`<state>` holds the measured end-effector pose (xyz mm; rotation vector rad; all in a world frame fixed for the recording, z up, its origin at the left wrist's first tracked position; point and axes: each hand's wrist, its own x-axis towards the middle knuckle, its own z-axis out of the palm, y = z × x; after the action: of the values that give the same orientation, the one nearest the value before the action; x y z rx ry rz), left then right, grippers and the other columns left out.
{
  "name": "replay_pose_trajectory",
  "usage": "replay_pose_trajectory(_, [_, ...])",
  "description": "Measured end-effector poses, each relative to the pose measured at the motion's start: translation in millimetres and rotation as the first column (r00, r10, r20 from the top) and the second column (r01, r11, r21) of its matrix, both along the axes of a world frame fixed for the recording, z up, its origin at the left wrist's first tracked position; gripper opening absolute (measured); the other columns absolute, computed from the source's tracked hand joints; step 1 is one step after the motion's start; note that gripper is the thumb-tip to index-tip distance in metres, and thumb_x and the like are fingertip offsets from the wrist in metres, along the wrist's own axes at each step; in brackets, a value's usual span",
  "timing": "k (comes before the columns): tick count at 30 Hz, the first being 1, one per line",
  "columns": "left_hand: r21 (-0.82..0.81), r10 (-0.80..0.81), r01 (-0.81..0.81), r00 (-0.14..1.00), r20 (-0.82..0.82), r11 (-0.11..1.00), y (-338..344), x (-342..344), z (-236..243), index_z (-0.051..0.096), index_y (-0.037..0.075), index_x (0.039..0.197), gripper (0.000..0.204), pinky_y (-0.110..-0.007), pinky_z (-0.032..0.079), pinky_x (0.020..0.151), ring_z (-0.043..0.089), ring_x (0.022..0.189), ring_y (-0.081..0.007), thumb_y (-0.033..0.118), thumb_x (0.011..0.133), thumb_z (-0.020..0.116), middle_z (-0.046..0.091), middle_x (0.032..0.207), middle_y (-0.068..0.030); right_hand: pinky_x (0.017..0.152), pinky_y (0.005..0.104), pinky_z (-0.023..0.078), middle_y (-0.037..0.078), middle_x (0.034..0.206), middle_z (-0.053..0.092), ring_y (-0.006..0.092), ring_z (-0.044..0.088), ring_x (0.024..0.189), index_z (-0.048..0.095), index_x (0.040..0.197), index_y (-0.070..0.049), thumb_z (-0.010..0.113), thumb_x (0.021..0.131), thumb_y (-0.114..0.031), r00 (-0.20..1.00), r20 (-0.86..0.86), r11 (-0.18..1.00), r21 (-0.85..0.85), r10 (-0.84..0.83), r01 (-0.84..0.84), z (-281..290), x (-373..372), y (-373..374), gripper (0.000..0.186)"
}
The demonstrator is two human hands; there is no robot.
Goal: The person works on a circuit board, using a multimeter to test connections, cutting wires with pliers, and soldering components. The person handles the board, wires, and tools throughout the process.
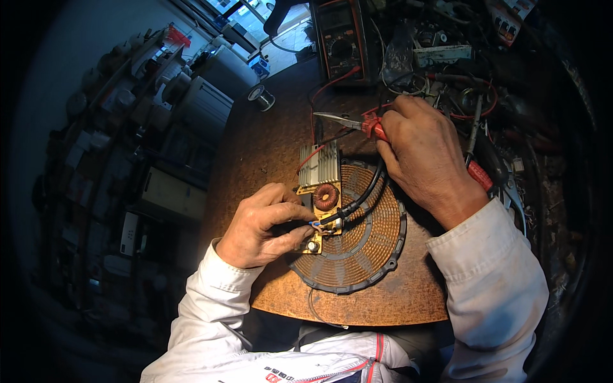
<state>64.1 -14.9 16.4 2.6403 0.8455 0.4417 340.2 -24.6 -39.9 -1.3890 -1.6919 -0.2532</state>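
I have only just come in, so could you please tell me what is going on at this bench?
A person in a white jacket is working on a small circuit board that lies on a round copper induction coil on a brown table. The left hand pinches a wire end at the board's lower edge. The right hand holds red-handled needle-nose pliers, their tips pointing left, away from the board. A multimeter stands at the far edge, amid tangled leads.

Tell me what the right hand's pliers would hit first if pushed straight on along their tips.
Probably nothing: the pliers in the right hand point left over bare table; the way looks free, though depth is unclear.
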Motion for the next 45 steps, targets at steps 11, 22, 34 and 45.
replay_pose_trajectory(11, [0.034,-0.019,0.019,1.0,0.003,0.999,2.6,-0.8,-3.0,0.08,0.002,0.097,0.025,-0.03,0.047,0.062,0.061,0.073,-0.0167,0.013,0.077,0.088,0.062,0.086,-0.0073,0.081,0.0439,0.057,0.017,0.089,0.065,0.0319,0.066,0.089,0.07,0.08,0.003,0.072,0.081,-0.003,1.0,-0.009,1.0,-0.029,0.001,-0.001,0.3,0.0,-0.1,0.006])
replay_pose_trajectory(22, [-0.027,0.029,-0.028,0.999,0.028,0.999,-2.7,1.7,-0.7,0.081,0.005,0.099,0.022,-0.035,0.049,0.066,0.062,0.079,-0.0223,0.007,0.077,0.084,0.065,0.084,-0.0092,0.08,0.044,0.057,0.017,0.09,0.066,0.0327,0.066,0.089,0.069,0.08,0.003,0.071,0.08,-0.003,1.0,-0.012,0.999,-0.031,0.006,-0.007,1.4,0.5,-1.4,0.006])
replay_pose_trajectory(34, [-0.017,0.039,-0.039,0.999,0.018,0.999,-2.9,1.2,-1.7,0.08,0.003,0.098,0.023,-0.035,0.049,0.066,0.063,0.079,-0.0227,0.006,0.075,0.085,0.065,0.085,-0.0092,0.079,0.0437,0.058,0.018,0.09,0.067,0.0323,0.067,0.088,0.069,0.078,0.003,0.071,0.08,-0.001,1.0,-0.001,1.0,-0.012,0.002,-0.002,-0.5,0.5,0.0,0.006])
replay_pose_trajectory(45, [0.006,0.034,-0.034,0.999,0.001,0.999,-4.0,2.4,-1.1,0.079,0.003,0.098,0.023,-0.035,0.049,0.067,0.063,0.079,-0.0238,0.007,0.076,0.086,0.065,0.085,-0.0093,0.079,0.0436,0.059,0.018,0.09,0.066,0.0321,0.067,0.088,0.07,0.078,0.004,0.072,0.08,-0.001,1.0,-0.007,1.0,-0.027,0.007,-0.007,-0.6,-0.4,0.5,0.006])
